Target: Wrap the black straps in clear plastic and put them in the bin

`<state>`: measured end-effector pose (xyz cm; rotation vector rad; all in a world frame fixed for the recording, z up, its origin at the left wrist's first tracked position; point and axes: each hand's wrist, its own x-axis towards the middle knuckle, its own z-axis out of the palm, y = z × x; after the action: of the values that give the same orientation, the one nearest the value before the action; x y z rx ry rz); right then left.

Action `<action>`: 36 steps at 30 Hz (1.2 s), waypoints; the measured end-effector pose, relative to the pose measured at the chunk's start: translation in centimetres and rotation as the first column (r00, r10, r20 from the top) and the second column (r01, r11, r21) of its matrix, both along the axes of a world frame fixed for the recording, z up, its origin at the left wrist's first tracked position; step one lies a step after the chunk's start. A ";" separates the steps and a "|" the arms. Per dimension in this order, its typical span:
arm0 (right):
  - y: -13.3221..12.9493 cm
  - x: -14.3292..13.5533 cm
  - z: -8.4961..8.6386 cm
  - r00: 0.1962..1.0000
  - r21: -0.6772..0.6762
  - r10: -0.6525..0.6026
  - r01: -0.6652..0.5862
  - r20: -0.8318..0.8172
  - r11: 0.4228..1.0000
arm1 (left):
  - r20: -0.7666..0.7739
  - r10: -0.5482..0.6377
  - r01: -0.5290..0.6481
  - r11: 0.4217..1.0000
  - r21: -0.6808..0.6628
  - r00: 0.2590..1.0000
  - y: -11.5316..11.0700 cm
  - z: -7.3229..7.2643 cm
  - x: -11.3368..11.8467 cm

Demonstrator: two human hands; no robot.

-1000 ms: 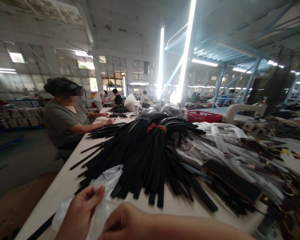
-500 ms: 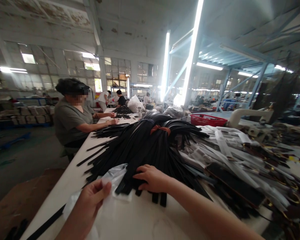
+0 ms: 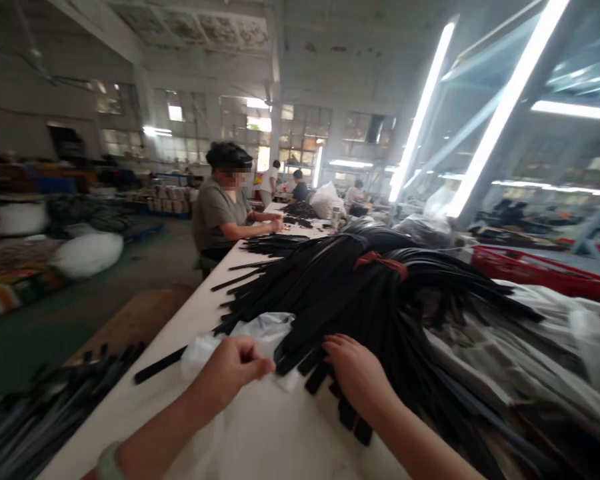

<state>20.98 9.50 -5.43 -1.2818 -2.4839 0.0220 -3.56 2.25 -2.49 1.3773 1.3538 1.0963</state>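
Black straps (image 3: pixel 325 293), long and flat, lie in a large heap on the white table, their cut ends fanned toward me. A reddish-brown tie (image 3: pixel 380 263) goes round one bundle. My left hand (image 3: pixel 237 367) is closed in a pinch on a thin clear plastic bag (image 3: pixel 265 330), left of the strap ends. Part of the bag hangs below and behind this hand. Over the front ends of the straps rests my right hand (image 3: pixel 355 370), fingers stretched out and touching them; its thumb is hidden. A single black strap (image 3: pixel 161 363) sticks out left of the bag.
The white table (image 3: pixel 200 303) runs away from me. A co-worker (image 3: pixel 223 213) sits along its left edge. More dark straps (image 3: pixel 55 413) lie low on the left. On the right are a red basket (image 3: pixel 545 270) and whitish wrapped pieces (image 3: pixel 590 340).
The view has swung left, so the heap and co-worker appear farther right. My left hand still pinches the bag. My right hand remains on the strap ends, which have shifted and spread slightly.
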 end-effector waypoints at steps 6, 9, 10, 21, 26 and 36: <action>-2.6 -0.1 2.4 0.961 0.266 0.141 -0.075 -0.239 0.961 | -0.095 0.060 -0.056 0.997 0.052 0.994 -0.4 0.2 0.6; -6.4 -0.5 4.1 0.850 0.447 0.457 -0.313 -0.261 0.838 | -0.331 0.072 0.004 0.974 0.226 0.941 -0.9 0.2 1.1; -7.4 -0.6 4.4 0.831 0.448 0.516 -0.387 -0.208 0.806 | -0.403 0.061 0.062 0.956 0.285 0.913 -1.1 0.2 1.3; -6.9 -1.4 4.0 0.940 0.150 0.341 -0.337 -0.001 0.929 | -0.724 -0.026 0.367 0.874 0.318 0.689 -1.7 0.4 1.8; -7.0 -1.8 3.7 0.950 0.080 0.293 -0.302 0.110 0.950 | -0.757 -0.059 0.450 0.833 0.322 0.651 -2.0 0.4 2.0; -6.1 -1.1 4.4 0.915 -0.082 0.339 -0.329 0.218 0.941 | -0.665 -0.216 0.392 0.912 0.125 0.715 -2.9 0.8 2.6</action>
<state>19.89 3.36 -1.05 -0.9009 -2.8915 0.0120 -0.92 -0.61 -1.65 2.2297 1.3865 0.5905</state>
